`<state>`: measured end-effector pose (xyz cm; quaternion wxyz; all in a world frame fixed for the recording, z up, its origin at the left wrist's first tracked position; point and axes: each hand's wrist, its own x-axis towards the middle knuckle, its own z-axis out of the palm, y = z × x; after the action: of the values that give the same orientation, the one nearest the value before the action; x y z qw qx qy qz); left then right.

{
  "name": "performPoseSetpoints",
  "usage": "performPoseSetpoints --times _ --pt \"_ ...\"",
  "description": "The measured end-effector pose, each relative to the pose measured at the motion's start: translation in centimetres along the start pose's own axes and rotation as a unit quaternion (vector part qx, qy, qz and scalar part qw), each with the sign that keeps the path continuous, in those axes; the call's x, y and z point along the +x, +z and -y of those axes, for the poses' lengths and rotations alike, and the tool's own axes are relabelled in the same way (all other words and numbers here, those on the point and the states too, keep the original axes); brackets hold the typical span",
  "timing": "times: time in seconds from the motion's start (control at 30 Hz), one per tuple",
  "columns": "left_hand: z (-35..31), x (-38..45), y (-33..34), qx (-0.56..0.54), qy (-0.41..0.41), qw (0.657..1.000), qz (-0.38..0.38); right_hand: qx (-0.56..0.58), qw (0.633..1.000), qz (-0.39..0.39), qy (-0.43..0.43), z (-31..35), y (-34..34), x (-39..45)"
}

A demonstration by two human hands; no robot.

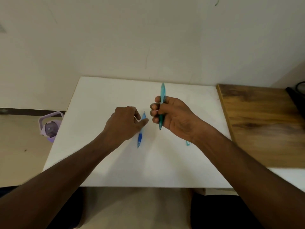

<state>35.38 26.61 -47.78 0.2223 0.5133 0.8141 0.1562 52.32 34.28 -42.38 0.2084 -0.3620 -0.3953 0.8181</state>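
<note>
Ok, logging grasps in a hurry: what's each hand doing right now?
Left hand: pinching the blue pen on the white table.
Right hand: fingers curled round the teal pen, holding it.

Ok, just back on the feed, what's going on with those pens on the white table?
A person is handling two pens over the table. The right hand grips the teal pen, fingers curled round its middle. The left hand pinches the upper part of the blue pen, which lies flat on the table. A small teal piece lies by the right wrist; I can't tell what it is.
</note>
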Motion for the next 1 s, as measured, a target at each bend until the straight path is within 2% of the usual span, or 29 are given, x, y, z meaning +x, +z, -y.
performPoseSetpoints --times 0.1,0.2,0.27,0.37,0.53,0.63,0.77,1.0 --pt "-0.1 -0.8 -1.3 0.019 0.034 0.999 0.013 0.109 0.993 0.041 -0.036 1.2 0.8 -1.3" --pt "-0.5 -2.4 -3.7 0.051 0.087 0.995 0.026 0.124 0.987 0.09 -0.036 2.6 1.5 -3.2" --pt "-1.0 -4.1 -5.5 0.068 0.102 0.992 0.027 0.125 0.989 0.078 -0.027 3.2 2.3 -4.3" --pt "-0.7 -7.0 -7.3 0.038 0.092 0.994 0.046 0.122 0.991 0.038 -0.045 3.5 4.3 -5.6" --pt "0.7 -10.7 -6.6 0.016 0.089 0.995 0.042 0.147 0.982 0.066 -0.093 4.8 6.3 -6.8" --pt "1.6 -9.5 -5.6 0.058 0.094 0.992 0.061 0.173 0.976 0.074 -0.108 5.4 7.2 -6.5" --pt "1.7 -5.5 -5.1 0.157 0.136 0.973 0.099 0.139 0.982 0.068 -0.111 6.2 7.9 -5.8" --pt "2.2 -2.9 -2.6 0.168 0.13 0.975 0.063 0.114 0.985 0.057 -0.116 6.3 7.4 -6.6"
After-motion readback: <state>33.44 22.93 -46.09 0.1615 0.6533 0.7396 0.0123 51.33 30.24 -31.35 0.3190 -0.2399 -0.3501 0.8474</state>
